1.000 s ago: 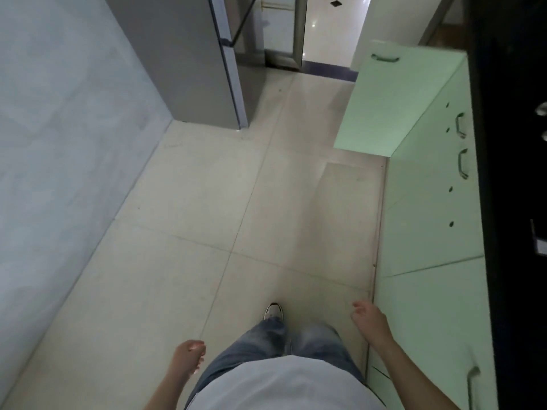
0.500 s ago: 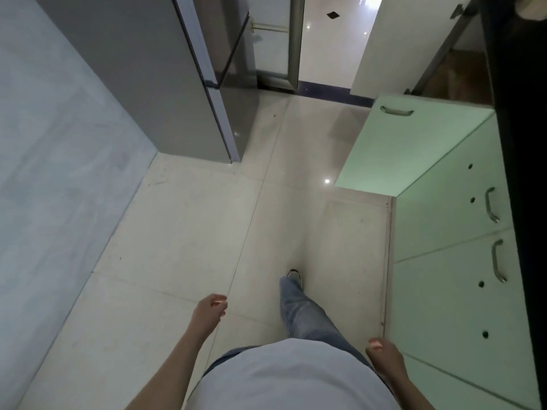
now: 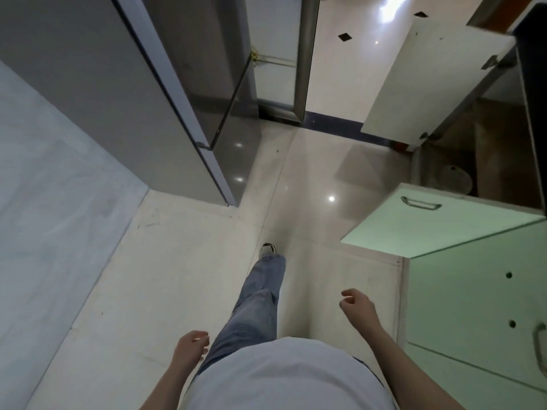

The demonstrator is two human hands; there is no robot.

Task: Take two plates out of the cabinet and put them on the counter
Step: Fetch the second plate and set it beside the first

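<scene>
A row of pale green base cabinets (image 3: 461, 306) runs along the right. One green cabinet door (image 3: 438, 223) stands swung open into the aisle ahead, and behind it the dark cabinet interior (image 3: 500, 161) shows a pale round object (image 3: 455, 179), too dim to identify. The black counter edge (image 3: 535, 93) runs above. My left hand (image 3: 189, 347) hangs by my hip, fingers loosely curled and holding nothing. My right hand (image 3: 358, 306) is raised in front of me, left of the green cabinets, also loosely curled and without anything in it.
A grey fridge (image 3: 142, 93) stands at the left against a pale wall (image 3: 44, 187). A second, white door (image 3: 423, 81) hangs open further ahead. A metal door frame (image 3: 305, 54) leads to a glossy floor beyond. My leg (image 3: 260, 294) steps forward on the tiled floor (image 3: 177, 276).
I have walked forward, so the open green door and fridge are nearer and the cabinet interior has come into sight. My right hand swung forward; my left hand dropped back beside my hip.
</scene>
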